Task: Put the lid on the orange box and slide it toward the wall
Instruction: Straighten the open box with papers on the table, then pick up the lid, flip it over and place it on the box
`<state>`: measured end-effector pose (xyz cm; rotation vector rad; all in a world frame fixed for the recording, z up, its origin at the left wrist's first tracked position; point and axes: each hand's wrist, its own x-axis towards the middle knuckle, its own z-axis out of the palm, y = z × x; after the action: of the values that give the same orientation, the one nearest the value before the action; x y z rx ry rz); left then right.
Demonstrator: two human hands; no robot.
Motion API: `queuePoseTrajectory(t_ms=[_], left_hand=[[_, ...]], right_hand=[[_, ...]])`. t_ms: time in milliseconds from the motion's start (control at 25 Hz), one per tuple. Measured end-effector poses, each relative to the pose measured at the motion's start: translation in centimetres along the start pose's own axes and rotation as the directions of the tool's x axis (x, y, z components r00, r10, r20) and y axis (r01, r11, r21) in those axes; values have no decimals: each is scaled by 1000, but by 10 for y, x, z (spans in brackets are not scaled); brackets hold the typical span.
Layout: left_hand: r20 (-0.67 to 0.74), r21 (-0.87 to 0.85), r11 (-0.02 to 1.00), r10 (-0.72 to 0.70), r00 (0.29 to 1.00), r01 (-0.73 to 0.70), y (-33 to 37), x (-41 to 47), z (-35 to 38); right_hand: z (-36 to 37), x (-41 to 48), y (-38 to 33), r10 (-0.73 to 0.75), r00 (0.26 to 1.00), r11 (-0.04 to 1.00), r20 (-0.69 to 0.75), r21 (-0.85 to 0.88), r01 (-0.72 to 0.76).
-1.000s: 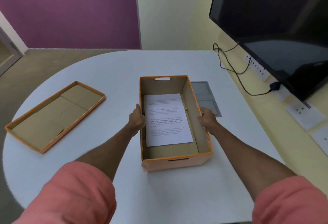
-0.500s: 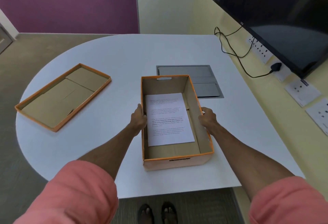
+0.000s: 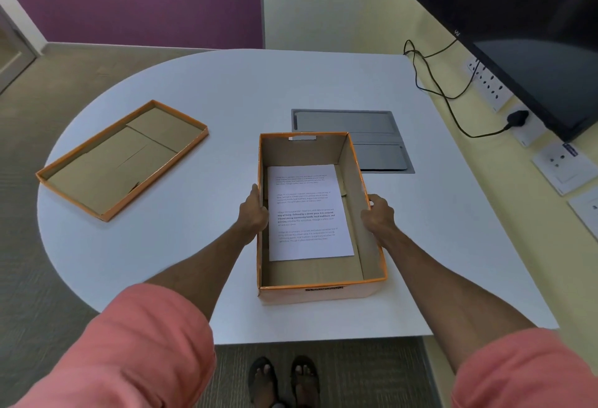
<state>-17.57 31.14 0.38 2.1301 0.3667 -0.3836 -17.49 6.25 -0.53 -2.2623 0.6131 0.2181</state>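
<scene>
The open orange box (image 3: pixel 323 292) stands near the front of the white table, with a printed sheet of paper (image 3: pixel 309 212) lying flat inside. My left hand (image 3: pixel 254 213) presses against its left wall and my right hand (image 3: pixel 378 213) grips its right wall. The orange lid (image 3: pixel 121 158) lies upside down on the table's left side, well apart from the box and from both hands.
A grey flap panel (image 3: pixel 362 135) is set into the white table (image 3: pixel 226 90) just behind the box. A black screen (image 3: pixel 524 29) hangs on the yellow wall at the right, with cables (image 3: pixel 437 84) and sockets below it. My feet (image 3: pixel 284 381) show under the table's front edge.
The view has pulled back and tilted down, so the front table edge and my feet now show. My hands stay on the box's sides; the lid has not moved.
</scene>
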Motion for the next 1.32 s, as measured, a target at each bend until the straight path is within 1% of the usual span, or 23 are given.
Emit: queuePoseTrajectory(t_ms=[240, 360, 440, 520, 560, 680, 840, 920, 1160, 1320], left_hand=[[31, -7, 1000, 14, 999, -14, 5, -2, -5], [18, 50, 996, 68, 997, -69, 11, 0, -16], [2, 159, 979, 129, 992, -128, 12, 3, -26], [-16, 274, 951, 153, 988, -143, 13, 7, -39], [-31, 334, 932, 164, 986, -144, 15, 9, -46], [-96, 507, 850, 221, 970, -143, 16, 13, -69], [-162, 628, 773, 240, 957, -87, 12, 13, -106], [-205, 662, 746, 270, 941, -70, 12, 9, -128], [-277, 663, 749, 226, 934, 15, -15, 9, -198], [-310, 657, 752, 211, 927, 49, -44, 20, -247]], right_hand=[[-1, 0, -5, -34, 999, 996, 17, -78, 35], [-5, -1, -22, -119, 993, 974, 2, -194, 117], [-6, 0, -35, -253, 966, 915, -41, -333, 226], [-3, 4, -48, -413, 908, 821, -64, -457, 342], [-1, 7, -56, -471, 881, 774, -56, -505, 381], [9, 10, -85, -568, 823, 656, 14, -597, 462], [29, 6, -125, -659, 746, 547, 98, -617, 565], [41, 3, -149, -687, 714, 521, 134, -595, 612], [92, -17, -223, -755, 618, 451, 221, -509, 733], [142, -30, -272, -771, 576, 407, 272, -486, 774]])
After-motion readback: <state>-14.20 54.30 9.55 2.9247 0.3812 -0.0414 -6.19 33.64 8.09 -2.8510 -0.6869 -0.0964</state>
